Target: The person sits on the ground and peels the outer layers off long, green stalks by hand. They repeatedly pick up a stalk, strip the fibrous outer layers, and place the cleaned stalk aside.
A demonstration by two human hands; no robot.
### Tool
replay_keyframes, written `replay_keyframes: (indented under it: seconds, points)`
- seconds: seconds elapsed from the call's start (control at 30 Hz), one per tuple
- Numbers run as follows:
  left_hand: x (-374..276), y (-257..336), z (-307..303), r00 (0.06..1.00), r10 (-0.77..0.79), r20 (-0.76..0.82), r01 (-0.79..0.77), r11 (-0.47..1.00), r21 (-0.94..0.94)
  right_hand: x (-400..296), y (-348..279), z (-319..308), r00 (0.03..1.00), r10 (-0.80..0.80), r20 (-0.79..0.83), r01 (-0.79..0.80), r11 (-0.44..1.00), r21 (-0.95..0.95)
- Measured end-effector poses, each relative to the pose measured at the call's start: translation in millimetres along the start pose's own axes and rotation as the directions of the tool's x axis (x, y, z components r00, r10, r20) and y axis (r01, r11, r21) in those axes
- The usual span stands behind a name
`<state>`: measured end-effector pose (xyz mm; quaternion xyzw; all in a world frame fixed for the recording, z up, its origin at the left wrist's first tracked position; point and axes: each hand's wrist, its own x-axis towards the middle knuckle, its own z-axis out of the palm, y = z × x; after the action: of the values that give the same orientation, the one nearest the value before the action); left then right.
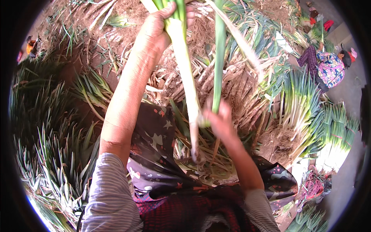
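My left hand (162, 26) is closed around the green upper part of a large spring onion (185, 69). Its white stalk hangs down between my arms, with the root end low over my lap. A blurred right hand (218, 119) is at the lower part of that stalk, its fingers around a peeled green leaf (219, 58) that stands up beside the stalk. A pale, dry strip of leaf (240, 37) slants down to the right at the top. Stripped leaves (217, 171) lie below, between my legs.
Unpeeled onions with brown roots (232, 95) lie ahead. Cleaned onions (298, 98) and tied bundles (333, 133) are at right, near pink ties (313, 185). Piled green leaves (58, 156) fill the left. A person (330, 66) sits at upper right, another (31, 46) at far left.
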<state>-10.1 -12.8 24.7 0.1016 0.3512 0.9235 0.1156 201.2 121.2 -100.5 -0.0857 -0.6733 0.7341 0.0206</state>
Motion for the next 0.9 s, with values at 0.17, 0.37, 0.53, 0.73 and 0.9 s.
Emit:
replay_keyframes:
  seconds: [0.17,0.37,0.53,0.73,0.9]
  points:
    - [-3.9,7.5,9.3,0.988,0.155,0.008,-0.155,0.979,0.13,-124.6,189.9,-80.4,0.887,0.445,0.123,-0.107,0.459,-0.882]
    - [-14.2,-30.3,16.0,0.994,-0.041,0.106,0.026,0.99,0.137,-19.1,7.0,-29.5,0.936,-0.284,-0.21,0.147,0.855,-0.498]
    - [-24.4,-34.5,46.0,0.996,-0.082,0.031,0.075,0.976,0.204,55.9,-50.0,22.5,0.857,-0.477,-0.193,0.415,0.863,-0.289]
    - [24.1,33.3,-39.6,0.939,0.309,-0.148,-0.209,0.86,0.465,22.2,-47.2,-11.7,0.998,-0.066,0.016,0.053,0.901,0.431]
    - [2.2,13.0,-29.0,0.998,0.063,0.003,-0.051,0.786,0.617,25.2,-55.0,-25.8,0.974,-0.164,0.154,0.034,0.785,0.619]
